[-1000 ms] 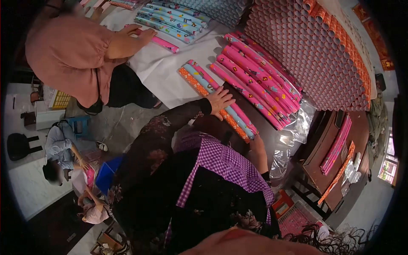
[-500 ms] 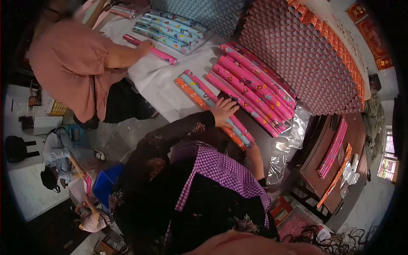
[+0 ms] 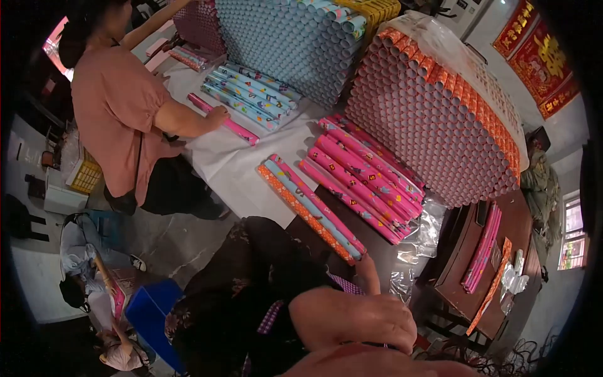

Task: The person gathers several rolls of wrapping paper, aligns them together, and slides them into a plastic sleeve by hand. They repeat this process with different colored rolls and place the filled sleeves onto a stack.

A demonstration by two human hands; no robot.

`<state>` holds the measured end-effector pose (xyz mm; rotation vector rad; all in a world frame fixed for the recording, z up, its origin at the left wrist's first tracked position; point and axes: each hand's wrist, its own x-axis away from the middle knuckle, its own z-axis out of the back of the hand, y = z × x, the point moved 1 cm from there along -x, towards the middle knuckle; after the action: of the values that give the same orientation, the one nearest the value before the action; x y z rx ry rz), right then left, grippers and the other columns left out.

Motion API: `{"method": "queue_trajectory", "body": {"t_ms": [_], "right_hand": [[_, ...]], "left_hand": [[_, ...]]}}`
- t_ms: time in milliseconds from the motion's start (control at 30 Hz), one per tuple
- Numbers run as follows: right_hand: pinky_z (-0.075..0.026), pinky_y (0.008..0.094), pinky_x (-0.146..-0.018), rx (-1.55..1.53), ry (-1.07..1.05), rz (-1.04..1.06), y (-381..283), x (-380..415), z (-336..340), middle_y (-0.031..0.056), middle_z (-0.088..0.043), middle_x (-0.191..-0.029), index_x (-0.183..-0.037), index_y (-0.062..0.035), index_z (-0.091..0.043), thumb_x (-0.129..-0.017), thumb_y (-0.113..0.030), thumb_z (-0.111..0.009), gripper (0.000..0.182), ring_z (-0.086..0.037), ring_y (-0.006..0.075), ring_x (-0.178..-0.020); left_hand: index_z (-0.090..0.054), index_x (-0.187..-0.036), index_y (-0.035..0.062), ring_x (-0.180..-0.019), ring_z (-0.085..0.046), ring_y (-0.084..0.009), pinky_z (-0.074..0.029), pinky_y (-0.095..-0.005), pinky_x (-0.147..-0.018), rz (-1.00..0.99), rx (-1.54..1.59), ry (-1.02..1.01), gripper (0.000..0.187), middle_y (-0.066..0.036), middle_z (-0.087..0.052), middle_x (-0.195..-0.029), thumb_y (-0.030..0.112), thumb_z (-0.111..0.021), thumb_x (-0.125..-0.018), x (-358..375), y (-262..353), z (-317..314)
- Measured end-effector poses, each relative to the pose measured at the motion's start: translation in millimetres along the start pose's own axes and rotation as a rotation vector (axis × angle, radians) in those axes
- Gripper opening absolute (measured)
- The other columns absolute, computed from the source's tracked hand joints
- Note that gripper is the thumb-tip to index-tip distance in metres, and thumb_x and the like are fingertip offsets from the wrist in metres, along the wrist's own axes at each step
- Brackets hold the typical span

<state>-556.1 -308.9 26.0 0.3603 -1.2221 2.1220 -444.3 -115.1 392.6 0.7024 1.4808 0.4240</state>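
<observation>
Three rolls of wrapping paper (image 3: 311, 210), one orange, one light blue and one pink, lie side by side on the dark table. My right hand (image 3: 365, 271) is at their near end, its fingers against the roll ends and partly hidden. My left hand (image 3: 386, 320) is raised close to my chest, away from the rolls. Its fingers curl inward and the fingertips are out of sight, so I cannot see what they hold, if anything. Just beyond the three rolls lies a pile of pink rolls (image 3: 370, 179).
Tall stacks of blue rolls (image 3: 276, 50) and orange rolls (image 3: 433, 119) stand at the back. A co-worker (image 3: 125, 113) holds a pink roll (image 3: 239, 132) at left, beside a light blue pile (image 3: 248, 97). Clear plastic bags (image 3: 427, 226) lie right. Other people sit lower left, near a blue bin (image 3: 151, 314).
My left hand has lifted off the three rolls and come back towards my chest. My right hand stays at their end. The whole view has shifted with my head.
</observation>
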Motion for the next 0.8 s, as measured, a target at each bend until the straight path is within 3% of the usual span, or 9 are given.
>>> {"method": "queue_trajectory", "body": {"t_ms": [67, 500, 533, 567, 600, 667, 700, 733, 800], "right_hand": [[-0.048, 0.0495, -0.080, 0.298, 0.068, 0.040, 34.4, -22.4, 4.4, 0.0296, -0.062, -0.101, -0.111, 0.0056, -0.055, -0.084, -0.022, -0.058, 0.039, -0.058, 0.0453, -0.100], [-0.048, 0.0515, -0.081, 0.171, 0.042, -0.047, 64.2, -34.2, -6.2, 0.0317, -0.061, -0.102, -0.106, 0.0040, -0.054, -0.085, -0.020, -0.055, 0.032, -0.058, 0.0452, -0.100], [-0.048, 0.0507, -0.081, 0.042, 0.058, 0.173, 52.0, -17.8, 3.8, 0.0311, -0.061, -0.101, -0.107, 0.0037, -0.054, -0.086, -0.021, -0.054, 0.032, -0.058, 0.0445, -0.100], [-0.049, 0.0498, -0.081, -0.092, 0.062, 0.400, 36.9, -0.3, 16.0, 0.0305, -0.061, -0.100, -0.108, 0.0034, -0.054, -0.087, -0.021, -0.053, 0.032, -0.059, 0.0438, -0.100], [-0.052, 0.0454, -0.079, -0.177, -0.067, 0.169, 17.8, 7.2, 26.1, 0.0223, -0.064, -0.105, -0.110, 0.0012, -0.054, -0.091, -0.023, -0.049, 0.031, -0.062, 0.0385, -0.098], [-0.054, 0.0408, -0.074, -0.875, -0.166, 0.403, -82.3, 72.7, 33.5, 0.0135, -0.062, -0.111, -0.112, -0.0014, -0.054, -0.095, -0.023, -0.045, 0.029, -0.064, 0.0289, -0.096], [-0.054, 0.0358, -0.076, -1.461, -0.094, -0.014, -120.2, 97.5, 23.6, 0.0101, -0.058, -0.115, -0.115, -0.0028, -0.053, -0.097, -0.023, -0.042, 0.029, -0.062, 0.0205, -0.099], [-0.054, 0.0358, -0.076, -1.448, -0.126, -0.034, -78.3, 50.6, 20.0, 0.0101, -0.058, -0.115, -0.115, -0.0028, -0.053, -0.097, -0.023, -0.042, 0.029, -0.062, 0.0205, -0.099], [-0.048, 0.0457, -0.079, 0.237, 0.059, 0.151, 36.6, -23.1, 4.0, 0.0280, -0.062, -0.103, -0.118, 0.0060, -0.049, -0.080, -0.022, -0.064, 0.049, -0.060, 0.0414, -0.099]], "left_hand": [[-0.047, -0.124, -0.0062, -0.115, -0.046, -0.0368, -0.031, -0.0496, -0.100, -0.009, -0.028, -0.023, 0.045, -0.020, -0.048, -0.123, 0.025, -0.048, -0.092, 1.2, 1.3, -0.6], [-0.044, -0.129, -0.0073, -0.117, -0.045, -0.0381, -0.031, -0.0497, -0.100, 0.014, -0.088, -0.166, 0.050, -0.023, -0.046, -0.128, 0.025, -0.049, -0.091, 4.3, 4.3, 5.3], [-0.040, -0.129, -0.0076, -0.116, -0.047, -0.0339, -0.034, -0.0495, -0.094, 0.014, -0.079, -0.177, 0.063, -0.018, -0.046, -0.128, 0.027, -0.061, -0.081, 8.4, -4.0, 17.0], [-0.042, -0.130, -0.0082, -0.117, -0.047, -0.0342, -0.035, -0.0463, -0.096, 0.076, -0.088, -0.166, 0.056, -0.019, -0.047, -0.127, 0.020, -0.058, -0.085, 13.5, -9.9, 29.4], [-0.044, -0.130, -0.0088, -0.117, -0.046, -0.0345, -0.036, -0.0430, -0.098, 0.143, -0.108, -0.151, 0.049, -0.021, -0.048, -0.127, 0.014, -0.055, -0.088, 20.8, -15.3, 41.1], [-0.049, -0.126, -0.0060, -0.112, -0.051, -0.0306, -0.042, -0.0386, -0.092, 0.253, -0.049, -0.030, 0.042, -0.016, -0.052, -0.123, 0.011, -0.057, -0.088, 49.3, -62.8, 52.9], [-0.051, -0.123, -0.0045, -0.110, -0.053, -0.0294, -0.043, -0.0379, -0.090, 0.417, -0.138, 0.106, 0.040, -0.015, -0.053, -0.120, 0.011, -0.057, -0.087, 67.4, -79.6, 57.9], [-0.053, -0.121, -0.0031, -0.107, -0.054, -0.0282, -0.045, -0.0372, -0.088, 0.579, -0.214, 0.239, 0.037, -0.014, -0.054, -0.118, 0.011, -0.058, -0.087, 87.1, -95.4, 60.6], [-0.054, -0.119, -0.0026, -0.101, -0.057, -0.0297, -0.047, -0.0376, -0.086, 0.758, -0.449, 0.388, 0.036, -0.016, -0.055, -0.114, 0.013, -0.058, -0.087, 129.2, -127.8, 68.0]]}}
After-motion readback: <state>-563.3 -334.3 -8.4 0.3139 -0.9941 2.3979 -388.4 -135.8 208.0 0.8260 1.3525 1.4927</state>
